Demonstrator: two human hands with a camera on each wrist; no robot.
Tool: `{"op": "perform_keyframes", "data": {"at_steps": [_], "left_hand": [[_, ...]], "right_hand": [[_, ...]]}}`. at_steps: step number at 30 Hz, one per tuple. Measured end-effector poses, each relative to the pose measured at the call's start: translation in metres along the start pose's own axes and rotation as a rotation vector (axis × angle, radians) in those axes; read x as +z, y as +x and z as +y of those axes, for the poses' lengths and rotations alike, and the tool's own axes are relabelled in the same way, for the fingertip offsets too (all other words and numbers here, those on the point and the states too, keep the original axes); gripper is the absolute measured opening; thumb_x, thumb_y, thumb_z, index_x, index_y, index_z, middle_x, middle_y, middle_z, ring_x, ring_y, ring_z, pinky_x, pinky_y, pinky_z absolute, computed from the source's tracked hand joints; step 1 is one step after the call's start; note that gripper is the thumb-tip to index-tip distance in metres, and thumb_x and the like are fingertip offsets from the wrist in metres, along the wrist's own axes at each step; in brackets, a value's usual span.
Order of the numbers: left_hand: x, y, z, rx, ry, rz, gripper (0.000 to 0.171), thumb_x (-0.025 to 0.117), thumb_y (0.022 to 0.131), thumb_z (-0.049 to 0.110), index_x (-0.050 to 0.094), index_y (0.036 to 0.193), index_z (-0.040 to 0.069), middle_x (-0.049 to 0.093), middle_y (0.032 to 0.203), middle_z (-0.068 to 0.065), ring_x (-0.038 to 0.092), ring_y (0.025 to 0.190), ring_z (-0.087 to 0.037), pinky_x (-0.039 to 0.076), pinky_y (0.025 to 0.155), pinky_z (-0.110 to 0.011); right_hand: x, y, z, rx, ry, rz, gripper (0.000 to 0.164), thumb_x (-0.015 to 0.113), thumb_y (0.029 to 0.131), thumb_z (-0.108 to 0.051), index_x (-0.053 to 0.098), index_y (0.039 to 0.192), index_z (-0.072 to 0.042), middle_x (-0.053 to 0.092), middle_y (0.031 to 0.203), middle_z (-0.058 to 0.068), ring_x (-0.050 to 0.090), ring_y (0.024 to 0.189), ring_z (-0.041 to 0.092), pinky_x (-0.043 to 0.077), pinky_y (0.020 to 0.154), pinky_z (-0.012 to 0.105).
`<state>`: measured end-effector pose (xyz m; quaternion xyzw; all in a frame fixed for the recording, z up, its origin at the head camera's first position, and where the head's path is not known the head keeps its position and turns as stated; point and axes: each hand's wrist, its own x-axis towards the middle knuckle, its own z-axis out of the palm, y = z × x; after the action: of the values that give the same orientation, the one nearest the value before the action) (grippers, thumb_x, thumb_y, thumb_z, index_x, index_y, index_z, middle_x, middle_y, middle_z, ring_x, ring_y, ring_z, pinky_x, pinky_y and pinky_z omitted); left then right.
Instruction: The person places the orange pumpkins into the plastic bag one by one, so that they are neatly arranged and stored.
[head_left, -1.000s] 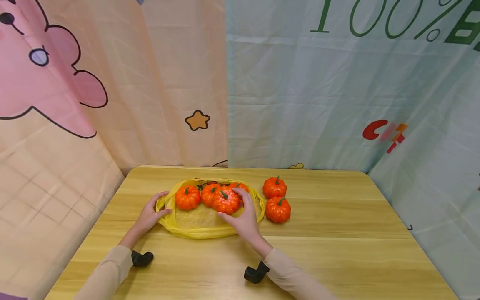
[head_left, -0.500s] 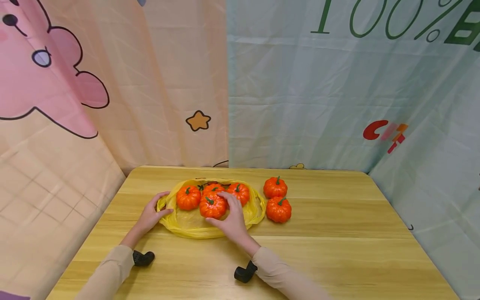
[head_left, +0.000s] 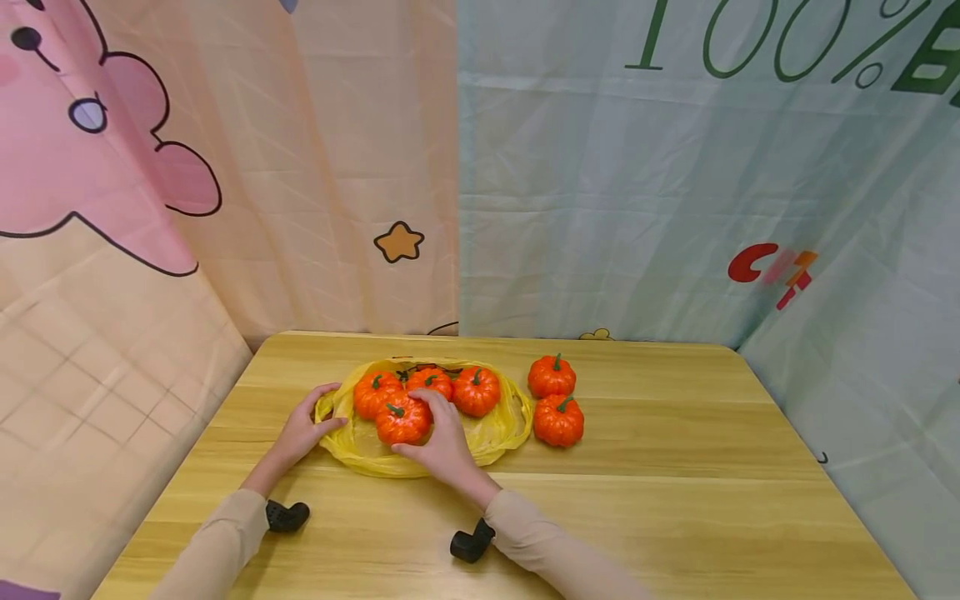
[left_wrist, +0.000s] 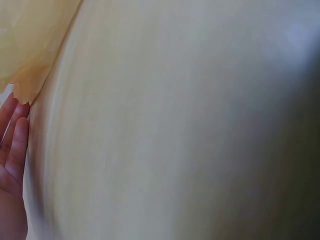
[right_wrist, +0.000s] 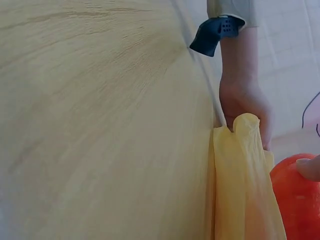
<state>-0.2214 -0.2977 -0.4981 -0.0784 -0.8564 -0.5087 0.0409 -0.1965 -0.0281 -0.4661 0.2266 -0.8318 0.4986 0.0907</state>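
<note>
A yellow plastic bag point(head_left: 378, 463) lies spread open on the wooden table. My right hand point(head_left: 444, 446) grips a small orange-red pumpkin point(head_left: 401, 423) with a green stem, over the front left part of the bag. In the right wrist view my thumb point(right_wrist: 310, 169) presses on that pumpkin's side. Behind it, a left pumpkin point(head_left: 373, 390), a middle pumpkin point(head_left: 430, 380) and a right pumpkin point(head_left: 477, 390) sit inside the bag. At the bag's left rim my left hand point(head_left: 302, 429) holds the plastic between thumb and fingers; the left wrist view catches its fingers point(left_wrist: 17, 150) beside the bag's edge.
Just right of the bag, a rear pumpkin point(head_left: 552, 377) and a front pumpkin point(head_left: 558, 422) stand close together on the table point(head_left: 697, 483). A printed curtain point(head_left: 585, 208) hangs behind the table's far edge. Black wrist cameras point(head_left: 472, 543) sit at both sleeves.
My right hand has carried its pumpkin leftward and slightly forward toward me within the bag, uncovering the right pumpkin behind. My left hand stays at the bag's rim.
</note>
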Motion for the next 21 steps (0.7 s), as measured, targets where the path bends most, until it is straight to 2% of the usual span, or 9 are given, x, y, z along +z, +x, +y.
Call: {"op": "perform_keyframes", "data": {"at_steps": [6,17,21], "left_hand": [[0.001,0.000,0.003,0.014,-0.004,-0.001,0.059,0.067,0.089,0.013,0.040,0.140,-0.001,0.040,0.143,-0.027,0.040,0.104,0.016,0.041,0.082,-0.005],[-0.001,-0.002,0.007,0.012,0.008,0.001,0.059,0.067,0.090,0.015,0.040,0.140,0.000,0.041,0.143,-0.026,0.043,0.108,0.006,0.043,0.082,-0.007],[-0.001,-0.002,0.005,0.008,0.014,0.001,0.059,0.067,0.090,0.014,0.040,0.141,0.000,0.041,0.142,-0.027,0.043,0.105,0.009,0.044,0.081,-0.008]], "right_hand": [[0.008,0.002,-0.001,0.011,-0.051,-0.060,0.071,0.086,0.068,-0.020,0.051,0.130,-0.017,0.054,0.133,0.003,0.048,0.123,0.023,0.040,0.104,0.041],[0.017,0.002,0.002,0.067,-0.045,-0.142,0.072,0.085,0.070,-0.020,0.050,0.132,-0.018,0.051,0.137,0.005,0.048,0.125,0.025,0.041,0.104,0.042],[0.019,0.002,0.003,0.068,-0.040,-0.152,0.072,0.085,0.070,-0.020,0.049,0.133,-0.018,0.051,0.136,0.005,0.048,0.125,0.025,0.041,0.105,0.043]]}}
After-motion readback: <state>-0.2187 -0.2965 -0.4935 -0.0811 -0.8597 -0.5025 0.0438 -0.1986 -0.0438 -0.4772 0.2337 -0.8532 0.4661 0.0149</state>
